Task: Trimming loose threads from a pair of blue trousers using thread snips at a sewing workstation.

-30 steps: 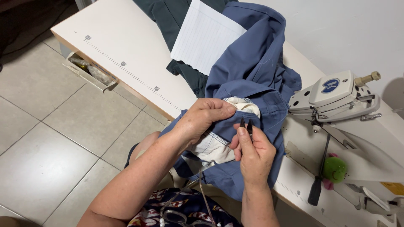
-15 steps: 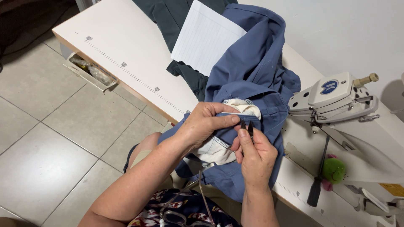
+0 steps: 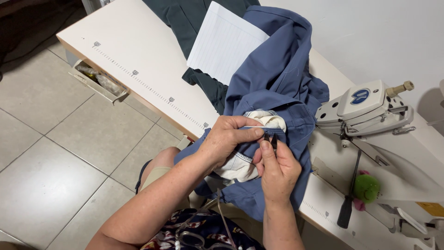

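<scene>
A blue garment (image 3: 277, 78) is heaped on the cream sewing table (image 3: 138, 51) and hangs over its front edge onto my lap. Its white inner lining (image 3: 238, 164) is turned out at the edge. My left hand (image 3: 229, 139) pinches the blue fabric and lining at the seam. Just right of it, my right hand (image 3: 277, 169) grips a small dark thread snipper (image 3: 272, 140), whose tips touch the seam beside my left thumb.
A lined white paper (image 3: 224, 44) lies on a dark green garment (image 3: 194, 23) at the back. A white sewing machine (image 3: 365, 109) stands at the right, with a green pincushion (image 3: 366, 187) and a black-handled tool (image 3: 348, 203) near it. An open drawer (image 3: 99, 83) hangs under the table's edge.
Both hands stay at the seam; the snipper and my left fingers have shifted slightly along the fabric edge.
</scene>
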